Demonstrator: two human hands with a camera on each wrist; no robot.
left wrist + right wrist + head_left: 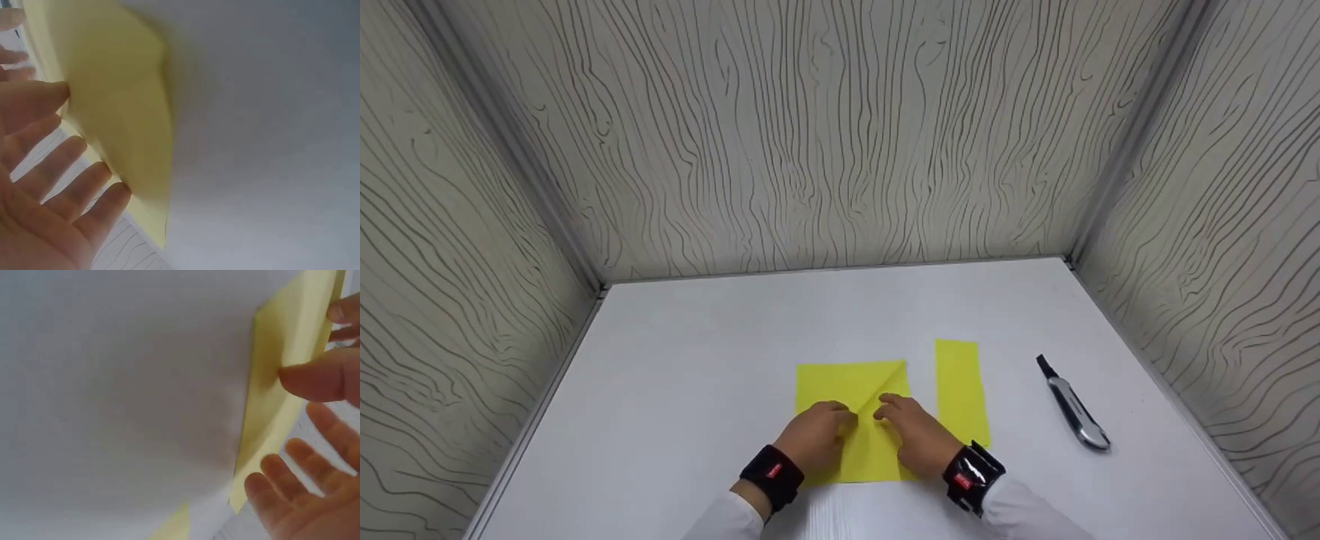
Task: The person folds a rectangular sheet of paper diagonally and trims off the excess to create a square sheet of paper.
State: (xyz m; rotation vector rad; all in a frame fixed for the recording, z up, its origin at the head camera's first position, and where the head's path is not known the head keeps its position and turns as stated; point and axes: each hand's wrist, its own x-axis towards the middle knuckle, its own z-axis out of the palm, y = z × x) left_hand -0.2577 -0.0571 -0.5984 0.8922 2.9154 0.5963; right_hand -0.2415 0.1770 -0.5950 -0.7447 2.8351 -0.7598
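A square sheet of yellow paper (832, 381) lies on the white table, with a diagonal crease running down from its far right corner between the hands. On its left part rests my left hand (814, 439). In the left wrist view that hand's fingers (76, 194) are extended, their tips against the sheet, and the thumb touches it too. My right hand (919, 435) lies over the sheet's right side, its fingertips close to the crease. The right wrist view shows the thumb (309, 379) on the paper and the other fingers spread and relaxed along it.
A narrow yellow paper strip (960, 382) lies just right of the sheet, partly behind the right hand. Farther right is a utility knife (1076, 412) with a grey and black handle, its dark tip pointing away. Wood-patterned panels (840, 135) enclose the table (682, 360) at the back and sides.
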